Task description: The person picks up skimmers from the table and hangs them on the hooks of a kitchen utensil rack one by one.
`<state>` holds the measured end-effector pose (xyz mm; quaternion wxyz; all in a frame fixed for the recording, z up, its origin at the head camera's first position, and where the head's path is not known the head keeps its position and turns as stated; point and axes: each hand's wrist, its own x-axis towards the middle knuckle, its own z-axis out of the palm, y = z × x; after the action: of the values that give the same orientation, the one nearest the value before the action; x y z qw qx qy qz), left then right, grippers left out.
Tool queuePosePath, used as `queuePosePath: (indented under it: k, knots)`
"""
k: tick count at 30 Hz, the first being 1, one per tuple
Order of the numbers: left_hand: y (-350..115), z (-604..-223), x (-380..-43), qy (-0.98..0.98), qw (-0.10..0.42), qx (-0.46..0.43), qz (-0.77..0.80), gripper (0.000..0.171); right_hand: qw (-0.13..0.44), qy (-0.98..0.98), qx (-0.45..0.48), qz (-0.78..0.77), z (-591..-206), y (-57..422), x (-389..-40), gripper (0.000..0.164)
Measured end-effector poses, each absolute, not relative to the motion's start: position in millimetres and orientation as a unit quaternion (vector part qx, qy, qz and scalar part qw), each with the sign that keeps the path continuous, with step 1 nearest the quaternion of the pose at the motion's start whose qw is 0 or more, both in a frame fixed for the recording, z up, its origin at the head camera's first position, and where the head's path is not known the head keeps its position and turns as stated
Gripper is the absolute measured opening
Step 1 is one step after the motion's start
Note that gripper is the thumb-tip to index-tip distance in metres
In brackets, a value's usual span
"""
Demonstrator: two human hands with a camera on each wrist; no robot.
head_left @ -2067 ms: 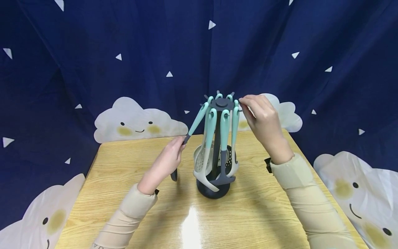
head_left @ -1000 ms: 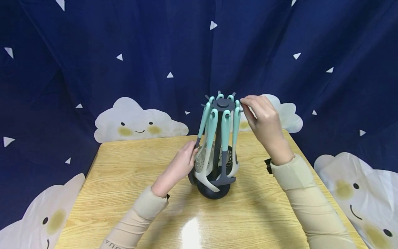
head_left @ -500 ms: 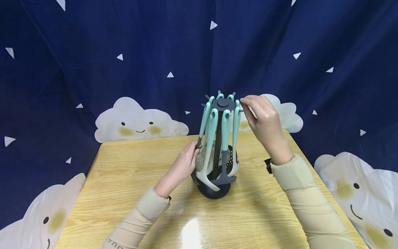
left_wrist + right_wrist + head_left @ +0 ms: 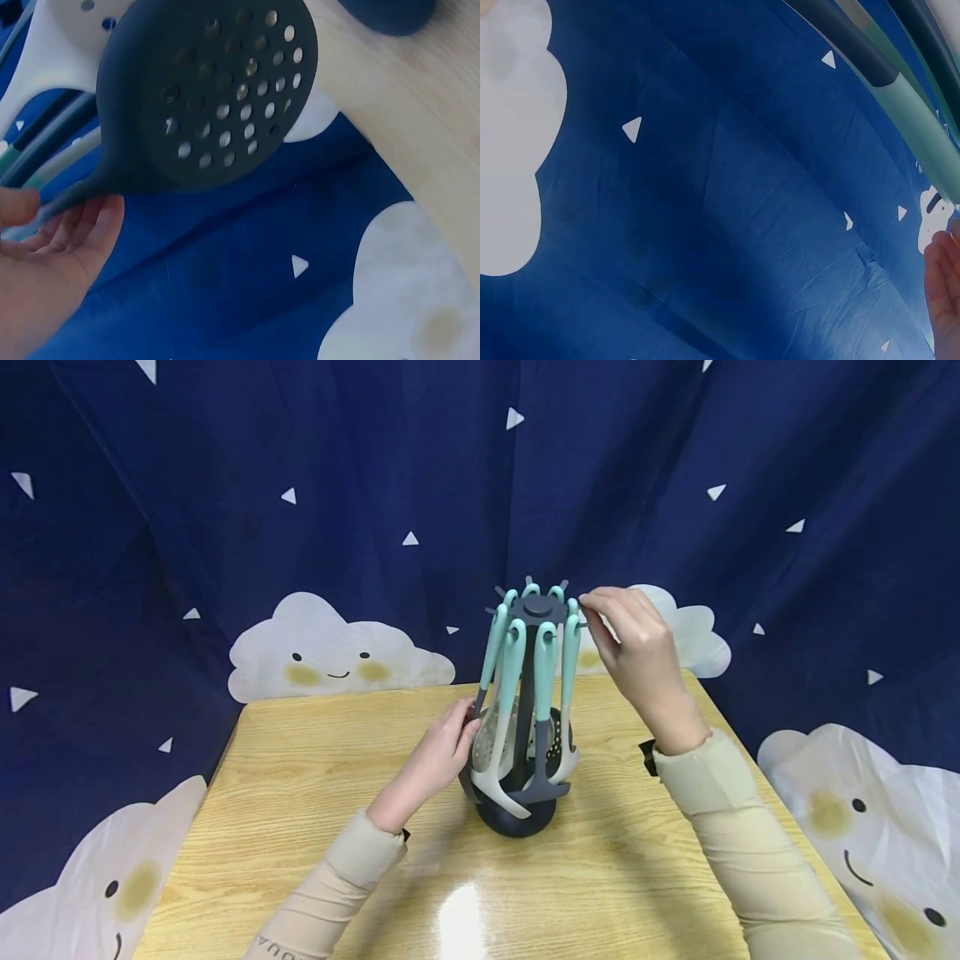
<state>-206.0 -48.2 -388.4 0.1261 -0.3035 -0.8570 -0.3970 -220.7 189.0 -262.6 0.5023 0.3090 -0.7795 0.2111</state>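
Note:
In the head view, a dark rotary utensil stand (image 4: 537, 608) stands upright on the table, hung with several turquoise-handled kitchen tools. My left hand (image 4: 435, 752) holds the dark shaft of a skimmer (image 4: 492, 647) at the stand's left side. The top of its handle is at a hook. In the left wrist view, the skimmer's round, dark, perforated head (image 4: 217, 97) shows beside the fingers. My right hand (image 4: 633, 639) pinches the tip of a hook at the stand's top right. Only part of that hand's fingers (image 4: 945, 281) shows in the right wrist view.
A light ladle-shaped tool (image 4: 501, 718) and a dark tool (image 4: 543, 710) hang at the stand's front. The wooden table (image 4: 300, 827) lies beneath. Behind it hangs a dark blue curtain (image 4: 337, 468) with white triangles and cloud shapes.
My left hand has moved right, bringing the skimmer in against the stand; its handle now hangs more upright. Over the last half second little differs. My right hand keeps its place.

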Motion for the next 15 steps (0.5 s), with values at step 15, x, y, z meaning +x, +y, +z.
queuePosePath:
  k: [15]
  knots:
    - [-127.2, -346.4, -230.2, -0.902, 0.198, -0.216, -0.318, 0.046, 0.433, -0.832, 0.309, 0.162, -258.8, 224.3, -220.1, 0.045]
